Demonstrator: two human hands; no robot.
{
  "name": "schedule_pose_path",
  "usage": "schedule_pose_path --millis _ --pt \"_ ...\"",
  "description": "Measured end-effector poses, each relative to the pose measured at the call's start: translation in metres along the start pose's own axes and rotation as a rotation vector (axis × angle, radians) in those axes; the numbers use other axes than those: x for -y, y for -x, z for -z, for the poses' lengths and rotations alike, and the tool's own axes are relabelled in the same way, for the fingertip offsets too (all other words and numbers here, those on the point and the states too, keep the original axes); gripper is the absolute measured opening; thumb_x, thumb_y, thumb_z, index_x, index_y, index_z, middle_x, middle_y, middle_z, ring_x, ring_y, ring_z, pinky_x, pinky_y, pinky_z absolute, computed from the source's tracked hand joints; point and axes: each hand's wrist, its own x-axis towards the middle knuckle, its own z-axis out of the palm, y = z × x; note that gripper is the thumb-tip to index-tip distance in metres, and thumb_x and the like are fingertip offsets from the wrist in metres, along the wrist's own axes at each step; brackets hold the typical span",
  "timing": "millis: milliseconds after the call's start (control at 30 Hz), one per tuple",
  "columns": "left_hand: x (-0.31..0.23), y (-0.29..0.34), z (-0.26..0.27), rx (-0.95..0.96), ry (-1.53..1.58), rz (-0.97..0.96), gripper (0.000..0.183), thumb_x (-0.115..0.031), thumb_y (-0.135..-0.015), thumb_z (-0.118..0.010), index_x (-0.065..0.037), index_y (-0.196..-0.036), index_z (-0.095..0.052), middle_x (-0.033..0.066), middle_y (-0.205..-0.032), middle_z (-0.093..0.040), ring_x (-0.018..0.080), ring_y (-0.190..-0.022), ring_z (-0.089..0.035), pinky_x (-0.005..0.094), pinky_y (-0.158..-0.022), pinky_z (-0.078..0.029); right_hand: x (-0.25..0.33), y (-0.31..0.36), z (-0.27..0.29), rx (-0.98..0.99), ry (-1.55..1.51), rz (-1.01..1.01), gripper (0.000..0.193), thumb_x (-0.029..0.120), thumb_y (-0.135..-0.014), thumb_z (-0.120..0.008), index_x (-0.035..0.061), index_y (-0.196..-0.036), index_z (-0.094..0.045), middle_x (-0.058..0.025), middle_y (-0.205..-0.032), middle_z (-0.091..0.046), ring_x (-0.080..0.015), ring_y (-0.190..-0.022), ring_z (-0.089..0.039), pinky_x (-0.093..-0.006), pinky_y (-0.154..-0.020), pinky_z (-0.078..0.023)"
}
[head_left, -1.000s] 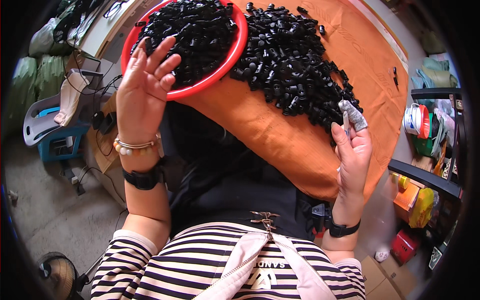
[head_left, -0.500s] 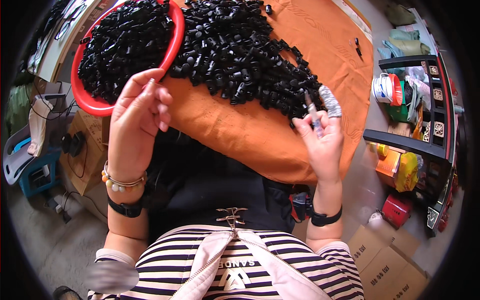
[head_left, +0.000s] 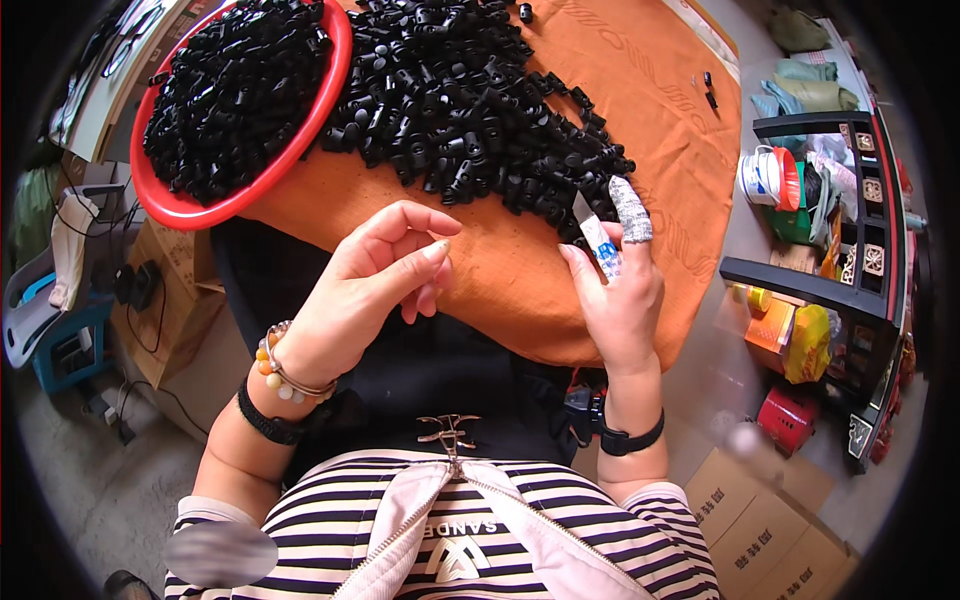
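My right hand [head_left: 625,300] grips a small knife [head_left: 606,254], its white-wrapped handle between thumb and fingers and its short blade pointing up toward the pile. A grey knitted finger sleeve [head_left: 630,210] covers the outstretched index finger. My left hand [head_left: 370,262] hovers over the near edge of the table, fingers loosely bent and apart, nothing visible in them. Beyond both hands spreads a heap of small black plastic cord stoppers [head_left: 450,110], or similar barrel-shaped parts. To the left, a red basin [head_left: 190,212] is heaped with the same kind of black parts.
An orange cloth [head_left: 665,130] covers the table. A few black pieces [head_left: 710,92] lie apart at the far right. On the right stands a dark shelf [head_left: 815,278] with bags and a white bucket [head_left: 762,178]; cardboard boxes [head_left: 760,520] lie below. A blue stool [head_left: 75,335] is at left.
My left hand has moved from beside the red basin's rim rightward and nearer to me, toward the knife. My right hand has turned slightly and shifted left, still holding the knife.
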Motion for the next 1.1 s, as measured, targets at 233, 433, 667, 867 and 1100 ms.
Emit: schedule_pose_path --millis 233,433,667,867,1100 --pt "0.002 -0.001 -0.001 0.025 0.000 0.027 0.023 -0.018 -0.091 -0.050 -0.006 -0.110 -0.049 0.0007 -0.079 -0.055 0.0045 -0.063 -0.048 0.0170 -0.056 -0.039 0.001 0.004 -0.002 -0.041 0.080 0.100 0.034 0.010 -0.071 -0.071 0.0000 -0.100 -0.055 -0.0153 -0.083 -0.063 -0.0314 -0.070 -0.063 -0.0375 -0.060 -0.050" --pt "0.003 -0.001 -0.001 0.028 -0.030 0.045 0.022 -0.019 -0.091 -0.051 -0.006 -0.109 -0.050 0.0001 -0.080 -0.056 0.0044 -0.063 -0.050 0.0171 -0.055 -0.040 0.001 0.010 0.004 -0.014 -0.248 -0.014 0.030 0.004 -0.073 -0.071 -0.0018 -0.098 -0.055 -0.0107 -0.080 -0.064 -0.0174 -0.067 -0.063 -0.0273 -0.060 -0.049" --pt "0.000 -0.002 -0.007 0.071 -0.036 0.036 0.023 -0.020 -0.091 -0.052 -0.006 -0.110 -0.050 0.0000 -0.081 -0.058 0.0042 -0.064 -0.053 0.0161 -0.056 -0.041 0.034 0.008 0.013 0.348 -0.655 -0.062 0.072 -0.008 -0.078 -0.061 0.0034 -0.138 -0.023 -0.0138 -0.104 -0.058 -0.0096 -0.087 -0.054 -0.0182 -0.072 -0.041" --pt "0.002 -0.004 -0.005 0.145 0.061 0.045 0.026 -0.025 -0.094 -0.046 -0.006 -0.111 -0.050 0.0011 -0.084 -0.059 0.0063 -0.065 -0.055 0.0170 -0.056 -0.042 0.047 0.005 -0.002 0.359 -0.823 0.165 0.070 -0.008 -0.079 -0.060 0.0004 -0.137 -0.022 -0.0157 -0.108 -0.057 -0.0154 -0.096 -0.055 -0.0240 -0.084 -0.042" --pt "-0.003 -0.006 0.000 0.242 0.506 0.232 0.021 -0.025 -0.094 -0.045 -0.008 -0.105 -0.052 -0.0005 -0.082 -0.055 0.0057 -0.063 -0.048 0.0175 -0.054 -0.037 0.068 0.000 -0.016 0.314 -0.860 0.161 0.042 -0.004 -0.079 -0.063 -0.0050 -0.118 -0.047 -0.0105 -0.105 -0.060 -0.0132 -0.087 -0.061 -0.0243 -0.077 -0.051"
